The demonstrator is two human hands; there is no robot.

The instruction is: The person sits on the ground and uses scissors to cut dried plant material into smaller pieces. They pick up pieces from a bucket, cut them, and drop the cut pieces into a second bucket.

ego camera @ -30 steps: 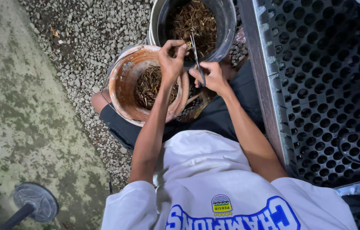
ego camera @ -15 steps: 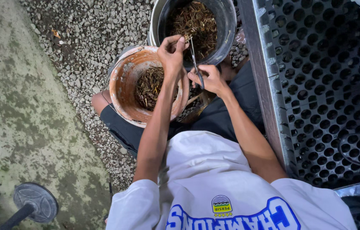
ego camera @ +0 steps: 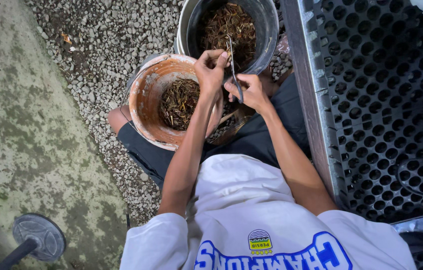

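We look down on a seated person in a white printed shirt [ego camera: 251,210] and dark shorts [ego camera: 171,155], on a bed of pale, coarse gravel [ego camera: 111,45]; to the left lies smooth, mottled green-grey concrete [ego camera: 16,125].

Containers: a round orange-brown bucket [ego camera: 146,100], its inner wall streaked with pale residue, rests against the lap and holds a loose heap of short brown plant cuttings [ego camera: 179,102]. Just beyond it, farther away, stands a dark round bucket [ego camera: 266,30] nested in a whitish one, filled with finer, tangled brown stems [ego camera: 226,30].

Hands: both meet between the two buckets, over the near rim of the dark one. Our left hand [ego camera: 210,70] is curled, its fingertips pinched on the upper part of a thin, stiff stem [ego camera: 231,60]. Our right hand [ego camera: 251,90] is closed around the lower part of the same stem, which runs nearly upright between them; whether a slim blade lies along it we cannot tell.

Surroundings: to the right a black plastic tray [ego camera: 381,100], moulded in rows of round cells, sits in a grey metal frame [ego camera: 306,100]. Near left, a round dark disc on a pole [ego camera: 39,237].
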